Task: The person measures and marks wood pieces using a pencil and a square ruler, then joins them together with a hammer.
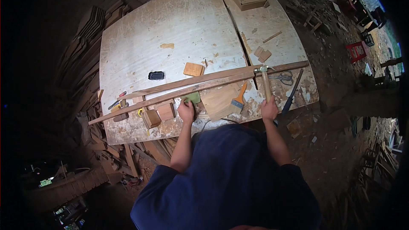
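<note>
We're wearing a dark navy short-sleeved tee, loose and plain, no print showing. Forearms are showing bare from the sleeves down, and both the left hand (186,111) and right hand (269,110) are going gloveless.

Colours at the bench
Green pad (192,98); orange-handled brush (239,98); whitish, scratched table (179,25); red stool (357,51); navy shirt (230,179).

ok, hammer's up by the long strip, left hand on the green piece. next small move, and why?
Probably a short tap down onto the long wooden strip. The right hand holds the hammer with its head right at the strip, while the left hand presses on the green piece beside it. No nail is discernible.
</note>
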